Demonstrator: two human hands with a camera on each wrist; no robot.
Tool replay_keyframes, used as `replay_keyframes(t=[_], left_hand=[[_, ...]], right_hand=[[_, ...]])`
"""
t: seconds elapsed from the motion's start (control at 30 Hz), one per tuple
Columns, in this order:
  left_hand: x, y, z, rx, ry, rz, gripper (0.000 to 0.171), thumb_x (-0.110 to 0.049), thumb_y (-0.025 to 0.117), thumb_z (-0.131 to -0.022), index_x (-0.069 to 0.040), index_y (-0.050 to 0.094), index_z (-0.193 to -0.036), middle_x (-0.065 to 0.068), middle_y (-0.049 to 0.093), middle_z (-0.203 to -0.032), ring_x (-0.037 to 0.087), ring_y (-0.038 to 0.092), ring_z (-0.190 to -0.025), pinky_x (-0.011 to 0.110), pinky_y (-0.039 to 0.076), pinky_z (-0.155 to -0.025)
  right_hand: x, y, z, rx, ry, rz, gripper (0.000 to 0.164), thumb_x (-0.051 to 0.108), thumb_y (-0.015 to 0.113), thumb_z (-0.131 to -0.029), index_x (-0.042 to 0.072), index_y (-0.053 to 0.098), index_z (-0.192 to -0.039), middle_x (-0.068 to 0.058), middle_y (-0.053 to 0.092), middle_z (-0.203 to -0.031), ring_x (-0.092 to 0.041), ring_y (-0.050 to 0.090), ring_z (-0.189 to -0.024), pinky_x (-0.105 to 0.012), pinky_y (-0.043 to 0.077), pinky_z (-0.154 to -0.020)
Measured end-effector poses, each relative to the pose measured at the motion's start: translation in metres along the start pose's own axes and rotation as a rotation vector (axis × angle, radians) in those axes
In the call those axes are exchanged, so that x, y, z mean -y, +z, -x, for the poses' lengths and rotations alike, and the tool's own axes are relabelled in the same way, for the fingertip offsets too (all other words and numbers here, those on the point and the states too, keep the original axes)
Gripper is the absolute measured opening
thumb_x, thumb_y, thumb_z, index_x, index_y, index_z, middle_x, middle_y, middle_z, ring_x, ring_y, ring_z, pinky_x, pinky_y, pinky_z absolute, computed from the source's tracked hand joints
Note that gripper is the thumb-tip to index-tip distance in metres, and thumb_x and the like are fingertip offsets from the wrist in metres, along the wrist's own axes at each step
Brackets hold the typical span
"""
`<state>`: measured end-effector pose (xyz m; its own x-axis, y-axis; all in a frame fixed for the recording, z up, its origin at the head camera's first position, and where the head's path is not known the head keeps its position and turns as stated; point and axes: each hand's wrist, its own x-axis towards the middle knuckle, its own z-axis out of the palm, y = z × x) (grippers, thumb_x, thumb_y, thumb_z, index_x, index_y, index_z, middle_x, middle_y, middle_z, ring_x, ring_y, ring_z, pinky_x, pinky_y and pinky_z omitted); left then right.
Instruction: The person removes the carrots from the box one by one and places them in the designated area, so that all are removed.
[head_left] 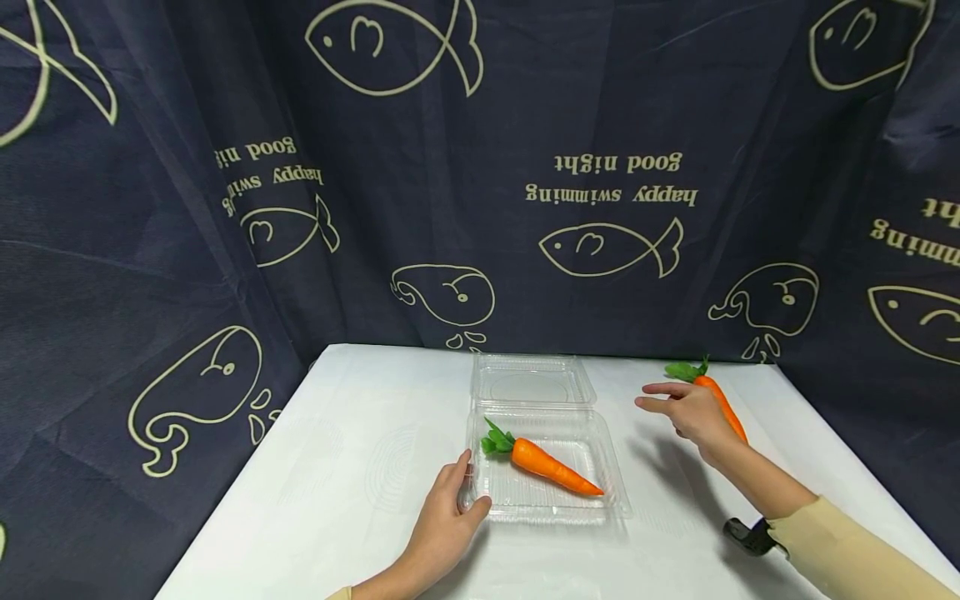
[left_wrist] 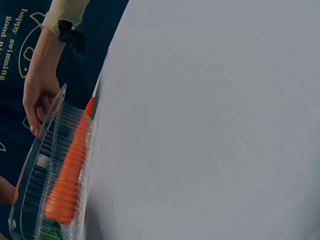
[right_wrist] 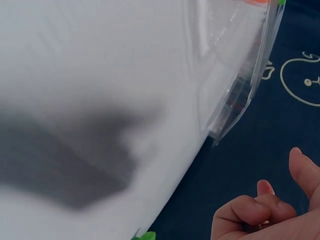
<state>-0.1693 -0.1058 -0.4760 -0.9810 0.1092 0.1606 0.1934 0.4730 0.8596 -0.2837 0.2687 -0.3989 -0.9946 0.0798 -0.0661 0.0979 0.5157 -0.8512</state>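
In the head view, a clear plastic clamshell box [head_left: 540, 512] stands open on the white table, its lid [head_left: 532, 383] laid back behind the base. An orange carrot [head_left: 551, 468] with green leaves lies aslant in the base. My left hand [head_left: 444, 521] holds the box at its left front corner, thumb at the front and fingers along the left side. My right hand [head_left: 696, 414] is above the table, right of the box, with thumb and index finger extended and the others curled. It holds nothing. A second carrot [head_left: 722, 400] lies just beyond it, partly hidden.
Dark blue cloth [head_left: 450, 183] printed with fish and whales hangs behind and beside the white table [head_left: 360, 417]. A black band [head_left: 750, 536] sits at the right wrist, next to a beige sleeve [head_left: 855, 550].
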Motion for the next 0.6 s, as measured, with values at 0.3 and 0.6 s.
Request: replay_keyframes(t=[0.3,0.6], left_hand=[[0.0,0.001,0.0,-0.01,0.01,-0.012,0.072,-0.02,0.067,-0.094,0.004,0.034,-0.153,0.014,0.053,-0.132,0.023,0.05,-0.111,0.026,0.043,-0.084],[0.0,0.0,0.0,0.005,-0.008,0.0,0.072,-0.02,0.065,-0.095,0.003,0.032,-0.155,0.014,0.051,-0.134,0.023,0.049,-0.112,0.026,0.043,-0.086]], right_hand=[[0.01,0.012,0.007,0.034,-0.013,-0.002,0.057,0.038,0.08,-0.084,0.005,0.067,-0.129,0.009,0.031,-0.057,-0.01,0.031,-0.047,-0.025,0.028,-0.047],[0.016,0.026,0.009,0.051,-0.018,-0.018,0.059,0.04,0.082,-0.082,0.006,0.069,-0.128,0.008,0.035,-0.061,-0.01,0.033,-0.048,-0.025,0.03,-0.047]])
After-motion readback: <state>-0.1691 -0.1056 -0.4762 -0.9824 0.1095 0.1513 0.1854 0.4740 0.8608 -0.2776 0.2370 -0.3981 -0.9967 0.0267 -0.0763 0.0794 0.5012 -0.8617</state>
